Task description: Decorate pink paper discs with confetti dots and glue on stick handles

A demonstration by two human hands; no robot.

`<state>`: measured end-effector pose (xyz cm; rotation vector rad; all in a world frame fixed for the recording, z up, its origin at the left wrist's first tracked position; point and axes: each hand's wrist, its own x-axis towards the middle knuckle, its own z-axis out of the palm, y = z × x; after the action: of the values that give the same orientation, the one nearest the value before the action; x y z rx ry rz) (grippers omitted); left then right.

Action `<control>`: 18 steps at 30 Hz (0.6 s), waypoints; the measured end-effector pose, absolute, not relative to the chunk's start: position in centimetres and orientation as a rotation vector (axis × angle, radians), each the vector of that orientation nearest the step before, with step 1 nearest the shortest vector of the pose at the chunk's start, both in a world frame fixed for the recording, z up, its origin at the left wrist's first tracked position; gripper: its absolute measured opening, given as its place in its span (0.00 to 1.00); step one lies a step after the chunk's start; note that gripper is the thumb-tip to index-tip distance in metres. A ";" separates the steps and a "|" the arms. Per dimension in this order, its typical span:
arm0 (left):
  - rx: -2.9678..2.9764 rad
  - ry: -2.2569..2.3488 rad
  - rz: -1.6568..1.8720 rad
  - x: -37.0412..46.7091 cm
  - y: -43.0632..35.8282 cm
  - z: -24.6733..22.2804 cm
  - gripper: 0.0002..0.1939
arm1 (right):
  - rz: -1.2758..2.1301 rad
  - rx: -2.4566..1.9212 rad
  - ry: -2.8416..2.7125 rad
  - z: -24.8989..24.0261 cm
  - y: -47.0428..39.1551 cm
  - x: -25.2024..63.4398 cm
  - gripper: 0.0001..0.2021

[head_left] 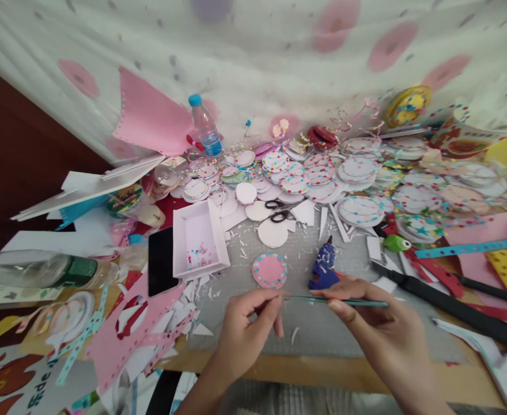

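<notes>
The right hand (378, 328) grips a slim green tool (366, 302) above the mat (236, 276); the left hand (249, 323) curls thumb and finger at its tip, whether holding anything I can't tell. Light, level pressure suits this, clear of the pink disc (271, 272) beyond.

A black smartphone (161, 262) lies flat on the left; beside it, a green-labelled clear plastic bottle (74, 271) rests on its side. Behind, a blue-capped water bottle (204, 124) stands before a pink-spotted white curtain (257, 63).
</notes>
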<state>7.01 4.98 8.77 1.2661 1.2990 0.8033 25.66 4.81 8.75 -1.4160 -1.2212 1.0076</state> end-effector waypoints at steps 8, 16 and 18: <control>1.213 1.283 0.829 6.6 4.9 8.5 0.15 | 0.978 -1.409 -1.233 8.7 4.6 25.2 0.05; 0.971 1.200 0.809 7.3 4.0 8.0 0.22 | 0.484 -1.133 -1.737 7.9 3.6 25.1 0.13; 0.900 1.164 0.800 7.7 3.6 7.8 0.25 | 0.318 -1.017 -1.995 7.0 2.9 25.0 0.15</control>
<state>7.70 3.61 7.75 0.8999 1.1643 0.8000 25.04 2.87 7.03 -1.0172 -1.9954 0.3184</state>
